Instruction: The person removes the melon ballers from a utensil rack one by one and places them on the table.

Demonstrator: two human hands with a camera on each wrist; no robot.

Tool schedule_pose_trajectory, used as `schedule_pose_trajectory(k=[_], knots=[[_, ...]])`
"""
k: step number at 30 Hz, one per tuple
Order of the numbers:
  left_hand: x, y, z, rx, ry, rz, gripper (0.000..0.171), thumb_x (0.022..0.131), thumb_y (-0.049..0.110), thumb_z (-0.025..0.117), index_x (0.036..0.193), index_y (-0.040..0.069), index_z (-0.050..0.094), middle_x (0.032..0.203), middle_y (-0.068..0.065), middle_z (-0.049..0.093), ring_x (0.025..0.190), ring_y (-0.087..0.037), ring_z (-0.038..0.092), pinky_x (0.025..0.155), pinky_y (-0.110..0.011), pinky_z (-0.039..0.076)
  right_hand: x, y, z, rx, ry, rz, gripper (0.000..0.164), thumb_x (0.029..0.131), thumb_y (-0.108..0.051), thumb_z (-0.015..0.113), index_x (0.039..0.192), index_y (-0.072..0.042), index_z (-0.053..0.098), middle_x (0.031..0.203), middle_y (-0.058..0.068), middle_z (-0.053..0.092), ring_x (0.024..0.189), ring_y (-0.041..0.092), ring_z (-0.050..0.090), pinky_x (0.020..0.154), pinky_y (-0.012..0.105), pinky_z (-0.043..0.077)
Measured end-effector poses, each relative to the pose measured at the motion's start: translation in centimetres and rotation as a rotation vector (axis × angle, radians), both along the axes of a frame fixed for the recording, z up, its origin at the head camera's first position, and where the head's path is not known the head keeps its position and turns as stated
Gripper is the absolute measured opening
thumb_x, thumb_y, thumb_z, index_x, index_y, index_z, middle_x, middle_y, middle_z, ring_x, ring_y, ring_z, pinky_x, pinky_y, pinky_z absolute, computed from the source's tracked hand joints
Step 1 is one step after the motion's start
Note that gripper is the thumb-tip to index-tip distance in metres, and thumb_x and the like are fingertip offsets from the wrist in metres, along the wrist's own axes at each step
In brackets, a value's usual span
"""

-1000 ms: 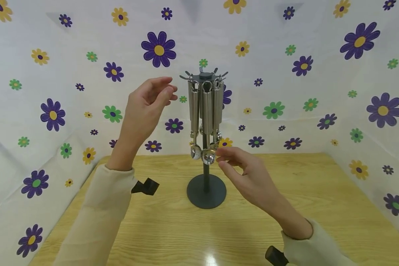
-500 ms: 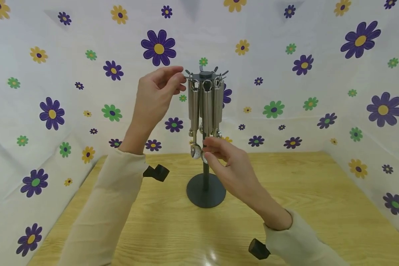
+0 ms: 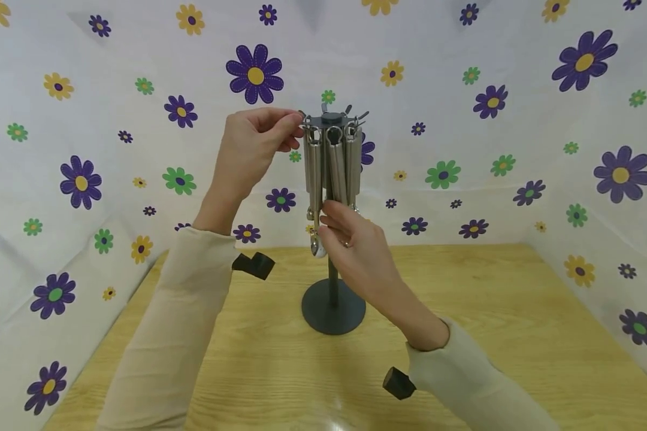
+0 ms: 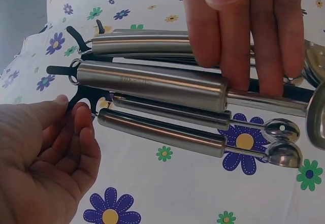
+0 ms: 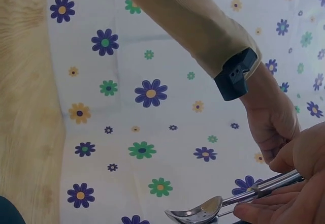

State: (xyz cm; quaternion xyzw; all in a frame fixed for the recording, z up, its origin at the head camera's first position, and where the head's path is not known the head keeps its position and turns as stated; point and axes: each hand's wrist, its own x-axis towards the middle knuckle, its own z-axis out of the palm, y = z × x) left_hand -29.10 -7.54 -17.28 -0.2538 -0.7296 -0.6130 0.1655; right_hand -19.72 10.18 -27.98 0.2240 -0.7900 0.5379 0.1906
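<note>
A dark utensil rack (image 3: 334,314) stands upright on a round base, with several steel-handled utensils hanging by rings from its top. My left hand (image 3: 259,140) pinches the end of a hook at the rack's upper left; the left wrist view shows thumb and fingers at that dark hook (image 4: 81,96). My right hand (image 3: 358,251) holds the front ladle (image 3: 336,161) low on its shaft, tilting it, its bowl hidden behind the hand. Beside it hangs a spoon with small holes (image 3: 317,246). In the right wrist view, fingers (image 5: 277,201) lie under a steel shaft.
Two small scoops (image 4: 282,153) hang at the rack's side in the left wrist view. The rack stands on a wood-grain table (image 3: 248,359). White cloth (image 3: 437,108) with printed flowers rises behind and at both sides.
My left hand has moved right and up onto the rack's hook. My right hand has moved left and up onto the front ladle, which now leans instead of hanging straight.
</note>
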Motion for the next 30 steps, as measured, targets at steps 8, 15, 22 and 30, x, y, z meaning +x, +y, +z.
schedule_pose_trajectory(k=[8, 15, 22, 30], knots=[[-0.3, -0.4, -0.1, -0.003, -0.032, -0.039, 0.023, 0.102, 0.016, 0.069, 0.116, -0.002, 0.073, 0.095, -0.009, 0.071, 0.085, -0.019, 0.066, 0.087, -0.022, 0.056, -1.3, -1.5, 1.3, -0.085, -0.009, 0.001, 0.043, 0.105, -0.010, 0.061, 0.146, 0.001, 0.052, 0.136, 0.013, 0.065, 0.117, 0.020, 0.067, 0.103, 0.034, 0.053], [0.0, -0.5, 0.1, -0.022, -0.043, -0.037, 0.023, 0.102, 0.016, 0.068, 0.116, -0.002, 0.073, 0.093, -0.008, 0.070, 0.085, -0.019, 0.066, 0.087, -0.023, 0.057, -2.1, -2.3, 2.5, -0.138, -0.004, 0.060, 0.043, 0.102, -0.008, 0.067, 0.141, 0.005, 0.054, 0.110, 0.016, 0.074, 0.093, 0.024, 0.073, 0.087, 0.032, 0.060], [-0.2, -0.7, 0.7, -0.095, -0.051, -0.038, 0.024, 0.103, 0.019, 0.066, 0.117, 0.000, 0.073, 0.090, -0.006, 0.068, 0.085, -0.019, 0.066, 0.089, -0.026, 0.057, -2.0, -1.9, 3.8, -0.117, -0.029, 0.149, 0.023, 0.102, -0.009, 0.067, 0.122, 0.003, 0.064, 0.094, 0.013, 0.073, 0.078, 0.026, 0.072, 0.079, 0.040, 0.062], [-0.1, -0.8, 1.4, -0.142, -0.096, -0.027, 0.025, 0.104, 0.021, 0.064, 0.118, 0.001, 0.070, 0.091, -0.004, 0.066, 0.085, -0.017, 0.065, 0.090, -0.026, 0.056, -1.2, -1.3, 5.3, -0.070, -0.081, 0.197, 0.016, 0.102, -0.010, 0.067, 0.114, -0.001, 0.068, 0.095, 0.010, 0.072, 0.081, 0.024, 0.069, 0.073, 0.034, 0.057]])
